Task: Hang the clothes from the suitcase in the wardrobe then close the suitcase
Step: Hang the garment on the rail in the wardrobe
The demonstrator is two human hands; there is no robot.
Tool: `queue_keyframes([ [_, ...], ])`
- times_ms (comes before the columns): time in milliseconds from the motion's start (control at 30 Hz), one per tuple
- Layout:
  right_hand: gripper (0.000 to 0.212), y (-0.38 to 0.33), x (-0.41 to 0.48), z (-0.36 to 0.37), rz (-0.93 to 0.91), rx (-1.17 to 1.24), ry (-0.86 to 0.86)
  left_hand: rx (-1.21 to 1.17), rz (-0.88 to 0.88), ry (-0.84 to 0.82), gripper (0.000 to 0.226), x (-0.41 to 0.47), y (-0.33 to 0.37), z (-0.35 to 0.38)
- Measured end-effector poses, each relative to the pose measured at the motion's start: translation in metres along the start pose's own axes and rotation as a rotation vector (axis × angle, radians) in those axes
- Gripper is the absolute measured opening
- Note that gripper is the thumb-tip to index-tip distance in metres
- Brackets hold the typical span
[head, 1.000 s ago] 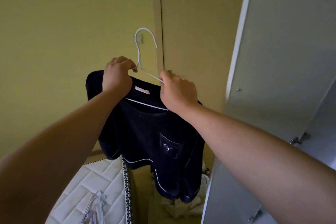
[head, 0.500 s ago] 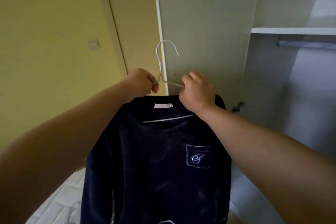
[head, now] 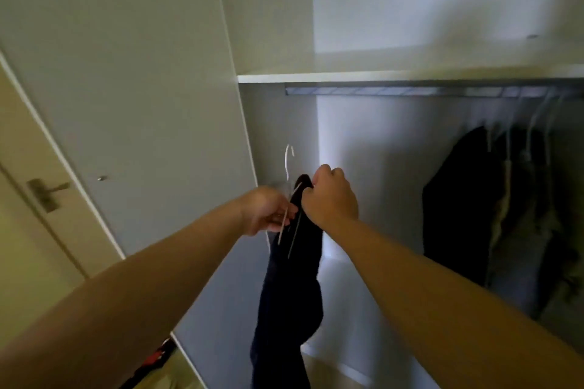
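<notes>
A dark navy top (head: 289,303) hangs edge-on from a white wire hanger (head: 288,161), held up in front of the open wardrobe. My left hand (head: 267,211) grips the near side of the hanger's wire. My right hand (head: 330,197) grips the far shoulder of the top and hanger. The hanger's hook points up, well below the metal rail (head: 410,91) under the wardrobe shelf (head: 395,76). The suitcase is out of view.
Several dark garments (head: 493,208) hang on the right part of the rail. The open wardrobe door (head: 132,98) stands at the left, with a room door and its handle (head: 47,194) behind it. The rail's left stretch is bare.
I have turned right toward the wardrobe's inside. The top, which faced me flat, is now edge-on and carried toward the rail. Both hands keep their hold.
</notes>
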State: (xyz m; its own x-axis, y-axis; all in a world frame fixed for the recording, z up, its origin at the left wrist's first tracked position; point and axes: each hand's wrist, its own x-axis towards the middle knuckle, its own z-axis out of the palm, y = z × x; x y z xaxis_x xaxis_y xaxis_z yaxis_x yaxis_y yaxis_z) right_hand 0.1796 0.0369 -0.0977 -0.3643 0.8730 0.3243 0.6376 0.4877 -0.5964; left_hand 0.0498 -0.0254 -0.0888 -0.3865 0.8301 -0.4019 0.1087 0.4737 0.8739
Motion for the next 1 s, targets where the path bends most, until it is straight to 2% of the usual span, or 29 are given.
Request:
queue_keyframes([
  [100,0.014,0.036,0.003,-0.022,0.081,0.018,-0.005,-0.007,0.053,-0.032,0.017,0.032,0.024,0.042],
  [167,0.027,0.058,0.004,-0.035,0.131,-0.052,-0.078,-0.055,0.101,-0.042,0.01,0.053,0.044,0.068],
  [233,0.039,0.078,0.004,-0.042,0.153,-0.121,-0.225,-0.093,0.142,-0.057,0.009,0.069,0.063,0.088],
  [333,0.027,0.1,-0.001,-0.05,0.096,-0.254,-0.33,-0.113,0.18,-0.13,0.015,0.09,0.094,0.124],
  [433,0.023,0.118,0.007,-0.059,0.284,-0.198,-0.216,-0.147,0.239,-0.19,0.017,0.111,0.122,0.159],
  [500,0.032,0.13,0.02,-0.071,0.399,-0.089,-0.195,-0.173,0.272,-0.243,0.015,0.125,0.136,0.178],
  [567,0.044,0.147,0.034,-0.083,0.44,-0.046,-0.197,-0.199,0.298,-0.316,0.01,0.14,0.151,0.195],
  [667,0.049,0.17,0.053,-0.089,0.49,-0.136,-0.12,-0.207,0.341,-0.403,0.005,0.164,0.173,0.218],
  [833,0.047,0.194,0.091,-0.077,0.527,-0.392,0.094,-0.186,0.376,-0.496,0.005,0.205,0.203,0.249],
  [1000,0.043,0.216,0.127,-0.076,0.578,-0.431,0.167,-0.179,0.374,-0.558,0.016,0.243,0.226,0.277],
])
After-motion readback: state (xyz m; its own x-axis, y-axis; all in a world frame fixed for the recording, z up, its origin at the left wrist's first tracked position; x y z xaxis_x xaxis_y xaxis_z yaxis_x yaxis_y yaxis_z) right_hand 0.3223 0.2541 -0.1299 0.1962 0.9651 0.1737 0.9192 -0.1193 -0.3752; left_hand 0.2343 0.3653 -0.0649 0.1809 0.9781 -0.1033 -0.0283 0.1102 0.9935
